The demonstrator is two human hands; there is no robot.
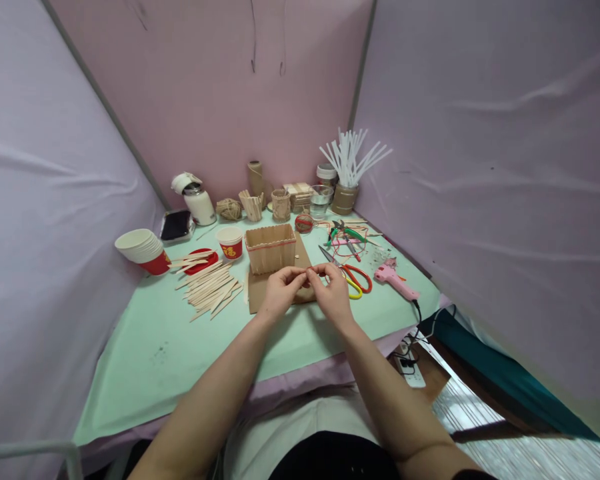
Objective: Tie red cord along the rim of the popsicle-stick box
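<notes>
My left hand [280, 291] and my right hand [333, 291] meet over a brown cardboard sheet [256, 293] in the middle of the green table [150, 353]. Both pinch their fingertips together on something small and thin between them; I cannot make out what it is. Just behind my hands stands an open box of wooden sticks [271, 248] with a red line round it. A loose pile of wooden sticks [210, 285] lies to the left of my left hand.
Red and yellow scissors [353, 277] and a pink glue gun [396, 281] lie right of my hands. Paper cups [143, 250], a red lid [203, 260], a white bottle [199, 200], twine, jars and white straws [349, 160] stand along the back. Cloth walls close in both sides.
</notes>
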